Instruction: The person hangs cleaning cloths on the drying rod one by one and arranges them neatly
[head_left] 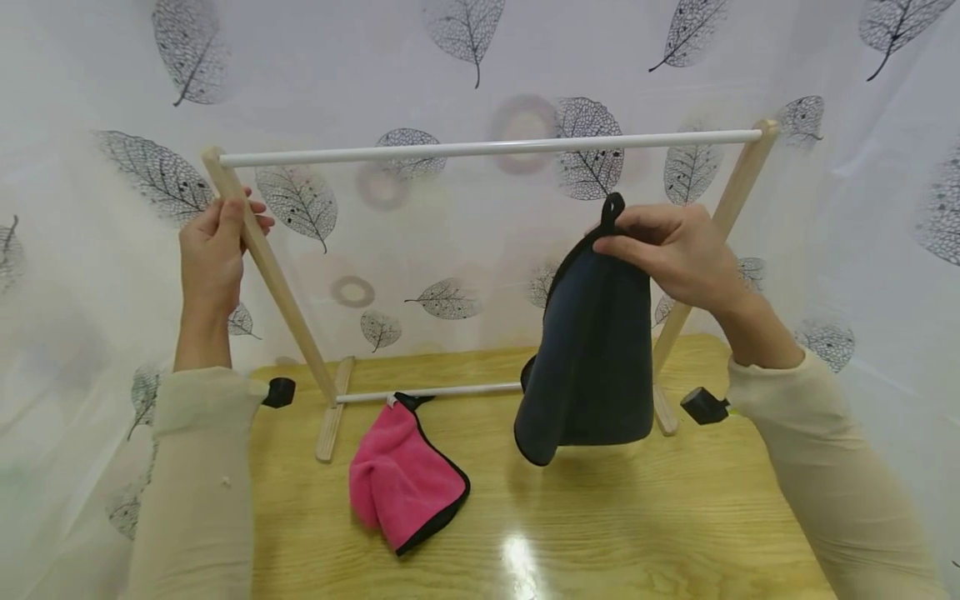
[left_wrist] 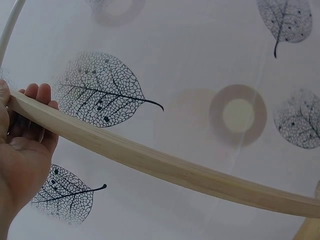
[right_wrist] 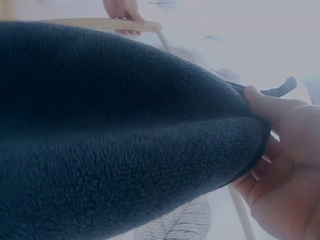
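My right hand (head_left: pixel 678 250) pinches a dark grey towel (head_left: pixel 600 358) near its top corner, where a black hanging loop (head_left: pixel 612 208) sticks up. The towel hangs down in front of the rack's right side, its loop just below the white top rail (head_left: pixel 487 149). In the right wrist view the towel (right_wrist: pixel 115 130) fills most of the picture, with thumb and fingers on its edge. My left hand (head_left: pixel 217 242) grips the rack's left wooden post (head_left: pixel 277 275) near the top. The left wrist view shows the thumb and fingers around this post (left_wrist: pixel 150 160).
A pink towel (head_left: pixel 408 483) with black edging lies on the wooden table (head_left: pixel 585 533), its corner by the rack's low white rail (head_left: pixel 465 390). The right post (head_left: pixel 742 183) stands behind my right hand. A leaf-printed sheet (head_left: pixel 450 225) hangs behind the rack.
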